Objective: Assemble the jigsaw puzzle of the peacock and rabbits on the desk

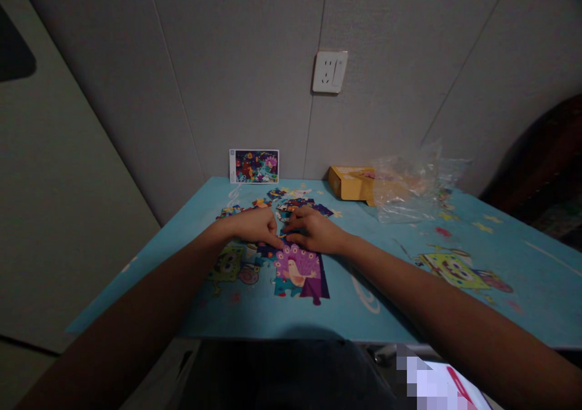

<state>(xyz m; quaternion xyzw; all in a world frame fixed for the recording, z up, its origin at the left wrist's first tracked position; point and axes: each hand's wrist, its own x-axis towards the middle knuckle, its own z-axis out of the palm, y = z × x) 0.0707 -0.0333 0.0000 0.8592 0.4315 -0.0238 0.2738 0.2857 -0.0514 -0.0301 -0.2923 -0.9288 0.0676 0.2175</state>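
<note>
A partly joined jigsaw section (296, 272) with a pink peacock lies on the blue table in front of me. My left hand (258, 225) rests at its upper left edge, index finger pressed on the pieces and the other fingers curled in. My right hand (313, 230) lies just to the right, palm down, fingers spread and bent over the top of the section. Beyond both hands are more puzzle pieces (297, 204), some joined, partly covered by the fingers. Whether a small piece is under the left fingertip is hidden.
A reference picture card (254, 167) leans on the wall at the back. An orange box (352, 182) and a clear plastic bag (407, 188) stand at the back right. The blue table (236, 322) has printed cartoon figures. A white object (448, 386) shows below its front edge.
</note>
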